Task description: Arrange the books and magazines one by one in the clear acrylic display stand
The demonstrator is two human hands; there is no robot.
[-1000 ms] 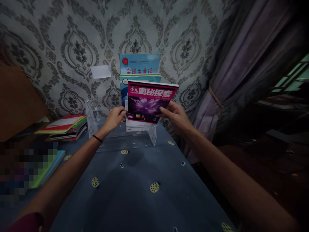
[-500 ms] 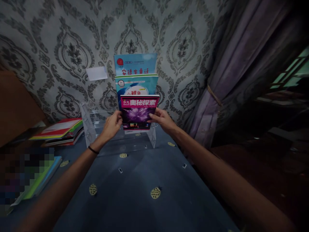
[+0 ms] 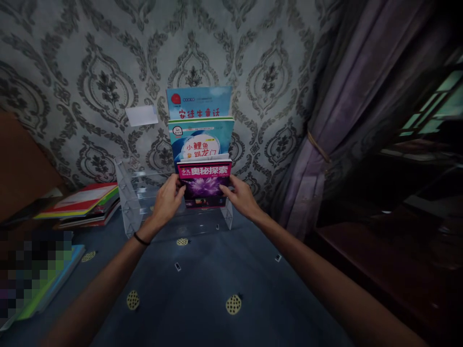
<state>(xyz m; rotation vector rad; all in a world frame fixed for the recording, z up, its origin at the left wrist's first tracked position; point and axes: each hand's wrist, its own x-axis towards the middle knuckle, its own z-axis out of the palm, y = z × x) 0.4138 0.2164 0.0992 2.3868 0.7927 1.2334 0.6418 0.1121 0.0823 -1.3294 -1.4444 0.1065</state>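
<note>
Both my hands grip a purple and pink book by its side edges, its cover facing me. My left hand is closed on its left edge, with a dark band around the wrist. On the right edge my right hand is closed, thumb over the cover. The book is at the front of a clear tiered stand. Behind it, a blue-green book stands upright, and a taller light blue book rises at the back. The purple book's lower edge meets the stand's front area; exact contact is unclear.
A stack of books lies left of the stand. Nearer on the left are green and blue books, partly blurred out. A white card shows above the stand's left side. Purple curtain hangs right of the patterned blue tablecloth.
Both hands have lowered the purple book toward the stand's front, so more of the blue-green book's cover shows behind it. The view has shifted slightly.
</note>
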